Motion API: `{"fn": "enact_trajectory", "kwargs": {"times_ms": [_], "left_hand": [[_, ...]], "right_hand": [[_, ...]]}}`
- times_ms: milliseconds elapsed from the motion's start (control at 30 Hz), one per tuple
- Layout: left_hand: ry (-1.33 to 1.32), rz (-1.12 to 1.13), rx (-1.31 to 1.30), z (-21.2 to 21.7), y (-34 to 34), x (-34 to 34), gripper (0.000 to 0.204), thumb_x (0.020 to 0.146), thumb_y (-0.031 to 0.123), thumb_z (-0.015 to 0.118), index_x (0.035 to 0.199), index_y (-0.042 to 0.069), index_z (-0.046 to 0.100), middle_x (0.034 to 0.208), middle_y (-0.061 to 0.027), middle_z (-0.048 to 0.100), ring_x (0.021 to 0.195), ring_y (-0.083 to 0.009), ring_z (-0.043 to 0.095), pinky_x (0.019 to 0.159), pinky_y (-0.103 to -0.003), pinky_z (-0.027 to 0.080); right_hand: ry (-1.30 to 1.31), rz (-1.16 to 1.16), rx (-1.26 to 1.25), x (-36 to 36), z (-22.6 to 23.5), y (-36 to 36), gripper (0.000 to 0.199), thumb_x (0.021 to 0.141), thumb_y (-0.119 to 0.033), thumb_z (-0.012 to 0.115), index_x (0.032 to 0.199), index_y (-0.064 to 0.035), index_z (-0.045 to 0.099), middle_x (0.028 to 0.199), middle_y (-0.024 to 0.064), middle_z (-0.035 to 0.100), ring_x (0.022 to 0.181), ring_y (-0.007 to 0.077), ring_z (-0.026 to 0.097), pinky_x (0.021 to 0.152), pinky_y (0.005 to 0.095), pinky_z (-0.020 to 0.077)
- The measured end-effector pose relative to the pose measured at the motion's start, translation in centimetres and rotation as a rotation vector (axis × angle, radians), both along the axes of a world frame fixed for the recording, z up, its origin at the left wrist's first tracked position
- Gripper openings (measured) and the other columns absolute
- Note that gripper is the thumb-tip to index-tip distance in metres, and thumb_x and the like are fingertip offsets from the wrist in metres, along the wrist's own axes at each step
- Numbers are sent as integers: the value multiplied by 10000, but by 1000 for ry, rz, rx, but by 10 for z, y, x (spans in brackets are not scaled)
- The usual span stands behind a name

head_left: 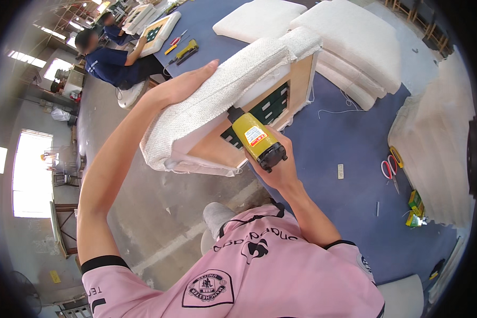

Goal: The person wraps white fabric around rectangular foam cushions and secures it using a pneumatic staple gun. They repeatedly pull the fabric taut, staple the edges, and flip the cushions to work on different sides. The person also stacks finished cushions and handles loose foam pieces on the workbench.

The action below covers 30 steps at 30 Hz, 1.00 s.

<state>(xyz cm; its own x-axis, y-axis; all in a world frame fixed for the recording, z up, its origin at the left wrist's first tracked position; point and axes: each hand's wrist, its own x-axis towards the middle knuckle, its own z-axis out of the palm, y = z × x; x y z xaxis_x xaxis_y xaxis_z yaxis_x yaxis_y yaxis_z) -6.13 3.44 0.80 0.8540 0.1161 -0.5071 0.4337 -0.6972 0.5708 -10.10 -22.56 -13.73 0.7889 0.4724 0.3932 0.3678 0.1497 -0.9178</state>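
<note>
An upholstered seat (pixel 222 79) in white woven fabric stands tilted up at the table's edge, its wooden frame (pixel 302 74) and dark green webbing (pixel 270 106) facing me. My left hand (pixel 193 82) holds the seat's padded outer side, with its fingers partly hidden. In my right hand (pixel 282 164) is a yellow and black staple gun (pixel 253 137), gripped from below. The gun's nose touches or nearly touches the fabric where it folds over the frame; I cannot tell which. The right fingers are mostly hidden behind the tool.
White padded pieces (pixel 350 47) are stacked at the back of the blue table (pixel 323 143). Red-handled scissors (pixel 391 168), a yellow-green box (pixel 416 204) and draped pale fabric (pixel 434 143) lie at right. Another person (pixel 108 61) works at far left, near another staple gun (pixel 185 50).
</note>
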Motion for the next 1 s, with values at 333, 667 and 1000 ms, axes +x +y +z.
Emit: {"fn": "enact_trajectory", "kwargs": {"times_ms": [333,667,1000], "left_hand": [[-309,-176,503,-4,-46,-19,661,1103,582,236,1632,192,305,1542,-232,486,1437,-422,442,1191,-456,349],[-540,-295,851,-14,-75,-36,509,1096,389,451,1595,336,363,1191,-250,618,959,-449,685,839,-507,573],[-501,-395,716,-7,-62,-40,645,1050,251,541,1626,392,287,1374,-221,547,1106,-431,642,965,-503,520]], "right_hand": [[-46,-37,81,0,-10,8,344,678,-2,756,997,9,629,855,184,638,773,441,611,684,398,509],[104,-58,-12,2,-15,-4,317,809,-109,827,1071,16,698,948,126,744,850,267,730,784,358,555],[300,-84,140,15,24,-6,243,866,-127,815,1054,12,750,963,94,774,844,177,737,792,324,565]]}}
